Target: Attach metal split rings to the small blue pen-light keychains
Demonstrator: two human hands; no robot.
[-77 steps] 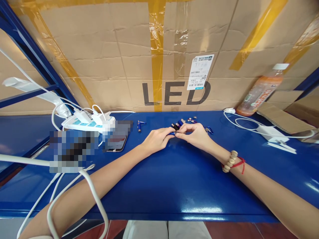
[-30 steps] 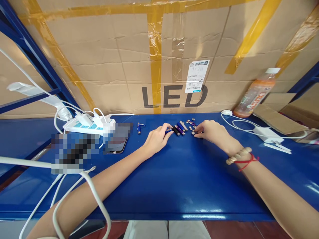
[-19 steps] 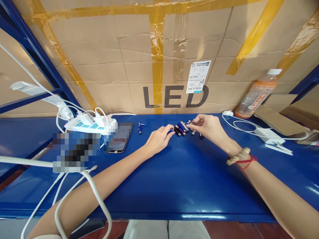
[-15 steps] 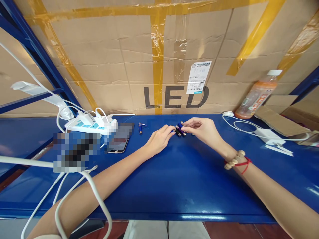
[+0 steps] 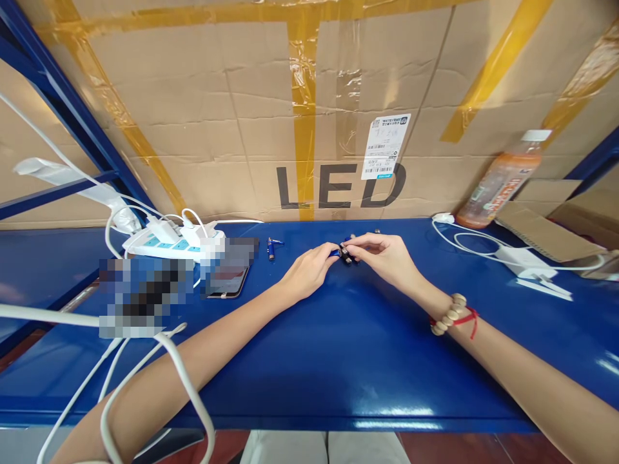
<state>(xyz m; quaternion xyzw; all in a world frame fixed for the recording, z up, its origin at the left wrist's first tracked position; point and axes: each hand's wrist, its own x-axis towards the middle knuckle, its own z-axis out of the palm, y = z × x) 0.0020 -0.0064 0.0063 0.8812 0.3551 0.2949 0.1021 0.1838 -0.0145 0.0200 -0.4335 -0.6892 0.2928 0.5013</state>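
Note:
My left hand (image 5: 307, 272) rests on the blue shelf (image 5: 338, 348) with its fingers pinched on a small blue tube (image 5: 334, 253). My right hand (image 5: 384, 256) meets it from the right, thumb and forefinger closed on something tiny that I cannot make out, held right at the tube's end. Several small dark and blue tubes (image 5: 349, 252) lie on the shelf just behind the fingertips, mostly hidden by my right hand. One more small blue piece (image 5: 271, 246) lies apart to the left.
A big cardboard box marked LED (image 5: 338, 116) walls off the back. A white power strip (image 5: 167, 241) with chargers and a phone (image 5: 227, 280) lie left. Right: an orange drink bottle (image 5: 503, 180), a white charger and cable (image 5: 520, 261). White cables (image 5: 159, 361) hang across my left forearm.
My right hand went to the loose parts on the right, picked something small up and came back to the left hand. The left hand stayed put on the blue tube.

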